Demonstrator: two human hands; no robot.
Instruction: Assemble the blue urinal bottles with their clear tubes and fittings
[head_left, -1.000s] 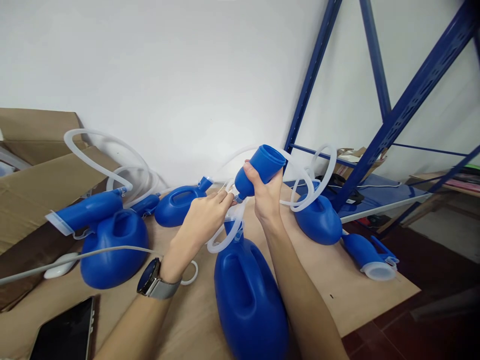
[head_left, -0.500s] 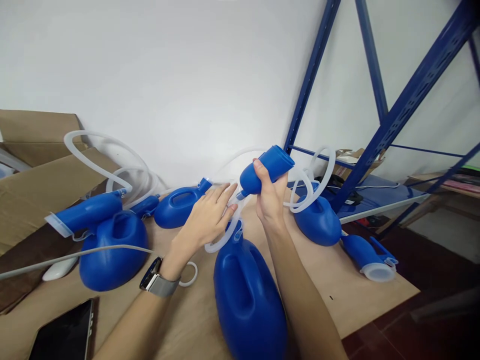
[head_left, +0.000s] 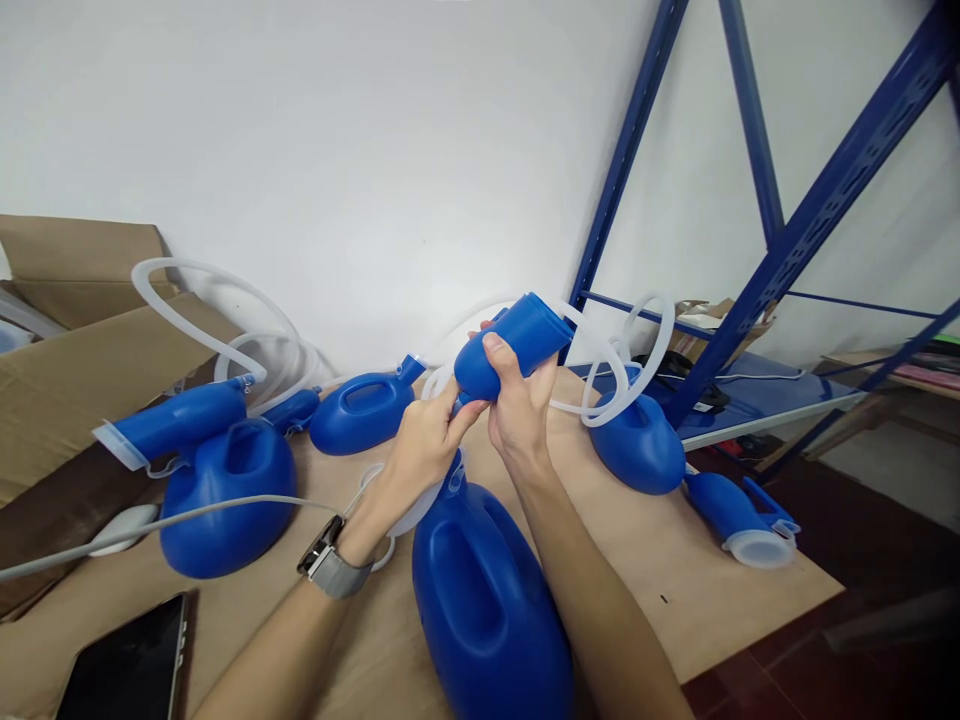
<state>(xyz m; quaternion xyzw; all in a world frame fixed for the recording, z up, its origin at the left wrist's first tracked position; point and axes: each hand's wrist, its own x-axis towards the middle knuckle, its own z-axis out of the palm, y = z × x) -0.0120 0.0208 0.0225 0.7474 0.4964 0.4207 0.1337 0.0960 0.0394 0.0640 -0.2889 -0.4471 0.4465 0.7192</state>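
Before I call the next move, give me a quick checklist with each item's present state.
1. Right hand firm around the blue cup: ok, thumb across its body.
2. Left hand at the cup's narrow spout: ok, thumb and fingers close about it.
3. Translucent tube seated on the spout: cannot tell, fingers hide that end.
4. Grey cable clear of the left wrist: cannot tell, it meets the smartwatch in view.
5. Smartphone apart from both hands: ok, bottom left.

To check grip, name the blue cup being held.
The blue cup in the right hand, showing no lid; the white-lidded left cup and right cup are unheld.
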